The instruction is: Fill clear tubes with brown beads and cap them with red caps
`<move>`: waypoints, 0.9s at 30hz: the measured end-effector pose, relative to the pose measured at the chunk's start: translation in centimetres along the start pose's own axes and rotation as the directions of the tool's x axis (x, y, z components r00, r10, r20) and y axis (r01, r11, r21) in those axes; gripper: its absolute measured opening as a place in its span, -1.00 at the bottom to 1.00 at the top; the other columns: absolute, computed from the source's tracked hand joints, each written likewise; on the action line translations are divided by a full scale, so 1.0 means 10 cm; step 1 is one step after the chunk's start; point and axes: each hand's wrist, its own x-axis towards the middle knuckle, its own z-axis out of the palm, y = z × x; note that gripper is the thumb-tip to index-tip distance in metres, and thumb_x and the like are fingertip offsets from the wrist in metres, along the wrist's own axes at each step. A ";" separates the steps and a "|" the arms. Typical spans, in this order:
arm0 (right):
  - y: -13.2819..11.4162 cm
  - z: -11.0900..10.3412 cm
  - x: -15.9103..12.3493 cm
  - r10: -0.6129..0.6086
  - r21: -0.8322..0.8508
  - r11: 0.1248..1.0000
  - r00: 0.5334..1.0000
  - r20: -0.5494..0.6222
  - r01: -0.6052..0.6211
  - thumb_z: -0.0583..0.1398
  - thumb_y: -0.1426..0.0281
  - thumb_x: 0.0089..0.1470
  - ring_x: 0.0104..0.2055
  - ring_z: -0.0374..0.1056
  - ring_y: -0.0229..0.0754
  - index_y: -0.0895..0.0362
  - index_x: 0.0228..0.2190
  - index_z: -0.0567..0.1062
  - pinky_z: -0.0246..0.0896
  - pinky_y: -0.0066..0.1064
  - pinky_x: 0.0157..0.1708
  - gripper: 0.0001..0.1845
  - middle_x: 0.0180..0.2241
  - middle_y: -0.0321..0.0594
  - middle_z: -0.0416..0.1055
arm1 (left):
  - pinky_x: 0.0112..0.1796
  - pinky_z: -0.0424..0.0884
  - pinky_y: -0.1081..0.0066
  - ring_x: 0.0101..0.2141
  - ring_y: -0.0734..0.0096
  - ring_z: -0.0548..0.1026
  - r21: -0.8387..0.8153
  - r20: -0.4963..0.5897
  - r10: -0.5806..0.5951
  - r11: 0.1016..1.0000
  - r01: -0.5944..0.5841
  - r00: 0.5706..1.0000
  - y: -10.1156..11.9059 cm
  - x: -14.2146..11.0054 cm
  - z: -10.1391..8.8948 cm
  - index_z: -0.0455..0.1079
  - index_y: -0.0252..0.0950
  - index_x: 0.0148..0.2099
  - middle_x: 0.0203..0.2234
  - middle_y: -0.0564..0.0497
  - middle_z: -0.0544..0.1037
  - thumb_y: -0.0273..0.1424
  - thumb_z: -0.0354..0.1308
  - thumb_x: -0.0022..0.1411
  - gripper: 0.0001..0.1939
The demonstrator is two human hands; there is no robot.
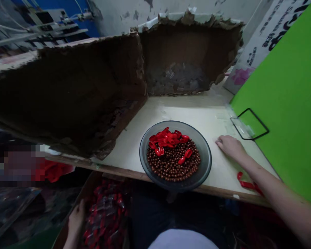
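Observation:
My right hand (230, 146) rests on the white tabletop, right of the bowl, with its fingers curled in and pressed together. Whatever may be between its fingertips is too small to make out. A round grey bowl (143, 157) stands at the table's front edge, filled with brown beads (171, 168) and a heap of shiny red pieces (167, 139) on top. Low on the left, in dim light, my left hand (76, 217) is closed over the edge of a box. Inside that box lie many red items in clear wrapping (106, 214).
Torn cardboard walls (142, 65) stand behind and left of the bowl, with small clear pieces (176, 74) in the rear part. A green board (287, 103) with a black wire loop (250, 124) borders the right. A red strip (246, 184) lies under my right forearm.

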 end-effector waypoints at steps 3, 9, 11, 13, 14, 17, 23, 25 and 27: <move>-0.08 -0.06 -0.07 -0.019 0.062 0.998 1.000 -0.023 0.020 0.08 0.30 0.13 -0.20 0.44 0.12 0.25 -0.21 0.49 0.26 -0.14 -0.20 -0.69 -0.27 0.15 0.51 | -0.34 0.46 0.16 -0.35 -0.05 0.56 0.012 0.133 -0.128 0.992 0.128 0.983 -0.13 0.04 0.19 0.37 -0.22 -0.54 -0.68 -0.01 0.45 -0.21 0.06 -0.03 -0.79; -0.67 -0.63 -0.34 -0.084 0.626 0.768 0.990 -0.112 0.136 0.15 0.07 0.11 -0.33 0.47 -0.08 0.08 -0.02 0.35 0.36 -0.27 -0.34 -0.51 -0.31 -0.13 0.55 | -0.04 0.38 0.15 -0.09 0.05 0.50 -0.292 -0.120 0.144 0.940 -0.174 0.982 0.80 -0.23 0.12 0.45 -0.32 -0.06 -0.20 -0.14 0.57 -0.21 0.07 0.11 -0.59; -1.01 -0.75 -0.46 -0.240 0.657 0.725 0.970 -0.039 0.206 0.15 0.08 0.11 -0.36 0.44 -0.12 0.06 -0.05 0.41 0.33 -0.28 -0.35 -0.56 -0.31 -0.16 0.54 | -0.07 0.40 0.24 -0.15 0.18 0.52 -0.478 -0.219 0.269 0.808 -0.344 0.938 1.36 -0.48 0.05 0.42 -0.33 -0.02 -0.18 -0.12 0.56 -0.21 0.09 0.15 -0.59; -1.31 -0.79 -0.55 -0.367 0.674 0.704 0.927 0.074 0.224 0.15 0.10 0.12 -0.39 0.41 -0.16 0.04 -0.03 0.41 0.30 -0.32 -0.38 -0.56 -0.31 -0.20 0.53 | -0.10 0.41 0.32 -0.19 0.29 0.51 -0.556 -0.254 0.402 0.684 -0.473 0.880 1.90 -0.78 -0.01 0.42 -0.32 -0.03 -0.20 -0.09 0.54 -0.25 0.10 0.19 -0.65; -1.42 -0.79 -0.58 -0.398 0.681 0.698 0.910 0.115 0.219 0.15 0.10 0.12 -0.42 0.39 -0.18 0.05 -0.02 0.40 0.28 -0.35 -0.42 -0.55 -0.35 -0.22 0.52 | -0.13 0.42 0.35 -0.21 0.33 0.51 -0.580 -0.235 0.500 0.616 -0.533 0.833 2.14 -0.93 -0.03 0.43 -0.31 -0.05 -0.21 -0.08 0.54 -0.29 0.10 0.22 -0.70; -1.60 -0.75 -0.58 -0.398 0.647 0.727 0.909 0.125 0.229 0.20 0.10 0.06 -0.51 0.31 -0.23 0.08 -0.10 0.42 0.18 -0.41 -0.50 -0.57 -0.46 -0.30 0.46 | -0.20 0.42 0.43 -0.26 0.40 0.50 -0.617 -0.023 0.848 0.404 -0.675 0.529 2.71 -1.32 -0.03 0.45 -0.27 -0.10 -0.25 -0.05 0.55 -0.40 0.03 0.28 -0.79; -1.44 -0.85 -0.45 -0.302 0.553 0.774 0.947 -0.108 0.310 0.20 0.16 0.07 -0.40 0.35 -0.19 0.05 -0.19 0.52 0.23 -0.35 -0.38 -0.69 -0.32 -0.20 0.50 | -0.20 0.44 0.37 -0.19 0.26 0.53 -0.413 0.502 0.844 0.042 -0.910 -0.189 3.41 -1.71 0.40 0.45 -0.26 -0.14 -0.21 -0.09 0.55 -0.48 -0.02 0.23 -0.76; -1.37 -0.90 -0.42 -0.263 0.530 0.788 0.949 -0.172 0.314 0.24 0.17 0.02 -0.40 0.34 -0.18 0.08 -0.22 0.53 0.23 -0.34 -0.39 -0.68 -0.31 -0.18 0.49 | -0.20 0.45 0.28 -0.17 0.15 0.53 -0.293 0.596 0.789 0.037 -0.956 -0.152 3.57 -1.78 0.58 0.42 -0.31 -0.09 -0.18 -0.15 0.54 -0.39 0.04 0.21 -0.76; -1.31 -0.92 -0.43 -0.223 0.529 0.802 0.960 -0.167 0.278 0.27 0.17 -0.03 -0.45 0.32 -0.20 0.10 -0.23 0.51 0.21 -0.36 -0.44 -0.66 -0.37 -0.20 0.47 | -0.18 0.45 0.20 -0.15 0.06 0.53 -0.221 0.634 0.769 0.079 -0.972 -0.082 3.68 -1.86 0.71 0.38 -0.35 -0.04 -0.15 -0.21 0.54 -0.32 0.10 0.18 -0.68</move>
